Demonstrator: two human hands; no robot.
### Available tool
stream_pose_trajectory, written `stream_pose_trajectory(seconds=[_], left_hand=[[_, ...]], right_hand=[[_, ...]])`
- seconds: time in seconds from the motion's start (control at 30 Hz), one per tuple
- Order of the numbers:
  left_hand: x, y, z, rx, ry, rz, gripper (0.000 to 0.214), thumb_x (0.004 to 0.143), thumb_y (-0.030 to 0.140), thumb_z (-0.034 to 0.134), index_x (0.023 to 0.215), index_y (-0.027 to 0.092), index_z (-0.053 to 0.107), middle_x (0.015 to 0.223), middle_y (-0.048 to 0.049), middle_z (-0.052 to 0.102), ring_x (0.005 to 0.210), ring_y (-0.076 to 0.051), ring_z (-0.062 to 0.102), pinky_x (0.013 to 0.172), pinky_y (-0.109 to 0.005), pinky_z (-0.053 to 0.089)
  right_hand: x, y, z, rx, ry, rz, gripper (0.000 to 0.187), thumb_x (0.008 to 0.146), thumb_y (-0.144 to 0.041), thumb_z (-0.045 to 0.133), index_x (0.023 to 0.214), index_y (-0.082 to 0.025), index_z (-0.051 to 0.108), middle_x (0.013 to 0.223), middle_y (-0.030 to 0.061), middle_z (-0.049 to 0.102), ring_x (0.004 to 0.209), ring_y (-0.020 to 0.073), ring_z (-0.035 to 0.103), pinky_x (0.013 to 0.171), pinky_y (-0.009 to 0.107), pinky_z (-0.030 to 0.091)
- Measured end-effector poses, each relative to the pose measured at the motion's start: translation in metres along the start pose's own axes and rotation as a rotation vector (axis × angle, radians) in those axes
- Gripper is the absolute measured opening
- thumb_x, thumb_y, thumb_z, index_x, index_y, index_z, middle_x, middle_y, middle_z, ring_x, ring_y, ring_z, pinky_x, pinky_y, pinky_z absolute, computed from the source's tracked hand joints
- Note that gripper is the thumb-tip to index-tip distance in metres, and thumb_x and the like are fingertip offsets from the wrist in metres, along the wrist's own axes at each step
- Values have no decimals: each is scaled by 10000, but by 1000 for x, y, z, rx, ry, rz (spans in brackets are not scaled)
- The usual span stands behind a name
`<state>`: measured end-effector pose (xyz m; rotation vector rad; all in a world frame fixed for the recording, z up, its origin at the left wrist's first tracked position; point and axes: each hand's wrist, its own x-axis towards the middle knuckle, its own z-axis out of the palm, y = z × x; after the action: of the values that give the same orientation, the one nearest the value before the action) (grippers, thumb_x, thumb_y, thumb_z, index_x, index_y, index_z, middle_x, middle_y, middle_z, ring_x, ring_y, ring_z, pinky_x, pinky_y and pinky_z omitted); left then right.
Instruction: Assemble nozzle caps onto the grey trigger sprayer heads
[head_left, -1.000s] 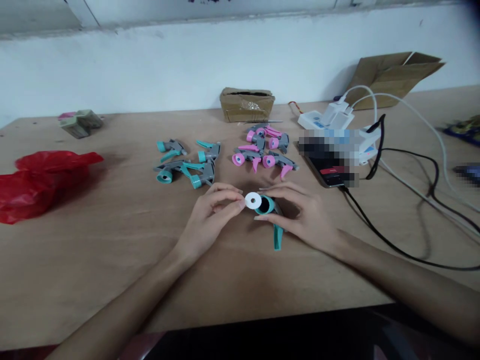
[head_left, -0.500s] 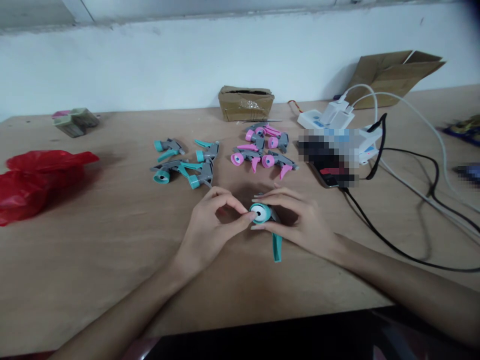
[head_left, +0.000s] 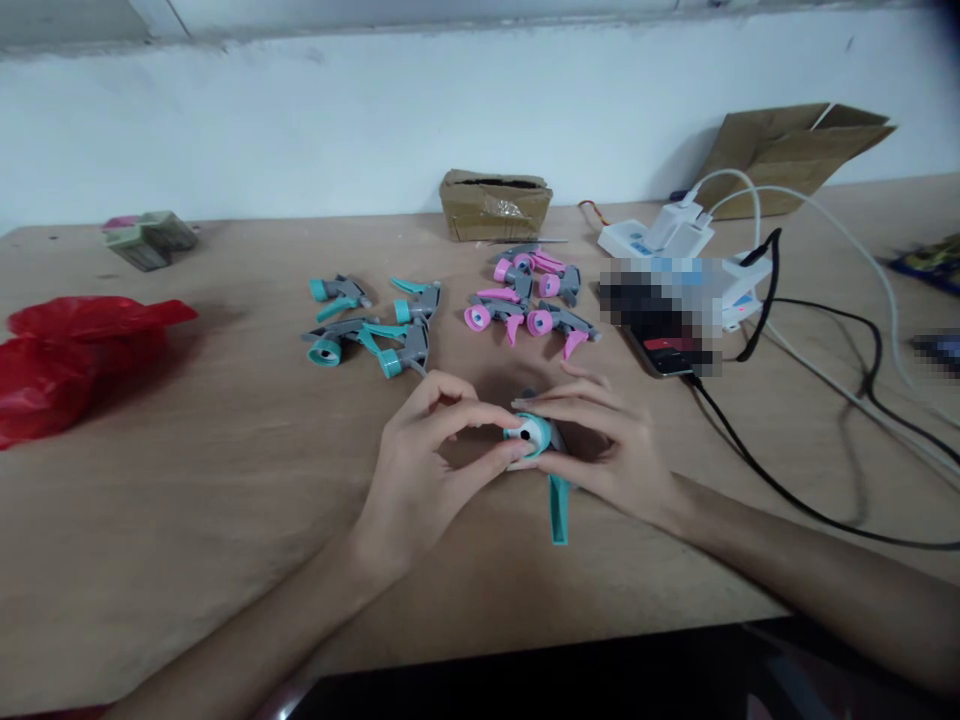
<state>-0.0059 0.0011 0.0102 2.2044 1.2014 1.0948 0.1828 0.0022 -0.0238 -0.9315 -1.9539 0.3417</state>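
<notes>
A grey trigger sprayer head with a teal collar and teal trigger (head_left: pixel 559 510) is in front of me, its round opening turned toward me. My right hand (head_left: pixel 619 440) grips it by the collar, thumb below and fingers above. Inside the opening lies a white round gasket (head_left: pixel 535 440) with a dark centre. The thumb and forefinger of my left hand (head_left: pixel 420 470) close on this gasket at the opening. Past my left hand lie several teal and grey sprayer heads (head_left: pixel 406 350). Several pink and grey ones (head_left: pixel 499 310) are grouped farther back.
A red plastic bag (head_left: pixel 90 350) lies at left, with a small greenish block (head_left: pixel 150 240) behind it. Cardboard boxes (head_left: pixel 495 210) stand along the wall. To the right are a phone (head_left: pixel 660 350), a white power strip (head_left: pixel 626 240) and looping cables (head_left: pixel 757 460).
My left forefinger has come onto the upper part of the collar opening, with the thumb at its lower part. Both hands and the sprayer head have shifted slightly right and down.
</notes>
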Motion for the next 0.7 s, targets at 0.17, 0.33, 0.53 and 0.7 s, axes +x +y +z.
stream_pose_trajectory(seconds=[0.17, 0.33, 0.53, 0.7], left_hand=[[-1, 5, -1, 28, 25, -50, 60, 700, 244, 722, 748, 230, 689, 745, 14, 535, 656, -96, 516, 616, -232, 454], [-3, 9, 0, 37, 64, -40, 33, 710, 209, 704, 734, 219, 685, 732, 15, 526, 643, -94, 516, 596, -231, 454], [-7, 6, 3, 85, 83, 46, 114, 707, 193, 707, 815, 224, 686, 769, 9, 496, 689, -101, 517, 636, -238, 458], [-7, 4, 4, 83, 32, 60, 105, 735, 190, 683, 832, 229, 676, 791, 5, 511, 699, -101, 528, 645, -237, 466]], right_hand=[[-2, 2, 0, -65, 23, -49, 354, 706, -332, 708, 1047, -286, 625, 940, 5, 691, 866, 166, 636, 1003, 466, 344], [-2, -1, -3, -121, 55, -87, 370, 713, -336, 703, 1072, -316, 617, 927, -11, 696, 811, 158, 645, 1020, 474, 319], [-1, -3, -4, -157, 35, -86, 325, 729, -338, 688, 1046, -295, 629, 880, -11, 690, 799, 152, 645, 1034, 468, 287], [-2, -3, -4, -161, 42, -84, 308, 742, -355, 671, 1044, -309, 633, 819, -30, 683, 754, 142, 643, 1032, 474, 280]])
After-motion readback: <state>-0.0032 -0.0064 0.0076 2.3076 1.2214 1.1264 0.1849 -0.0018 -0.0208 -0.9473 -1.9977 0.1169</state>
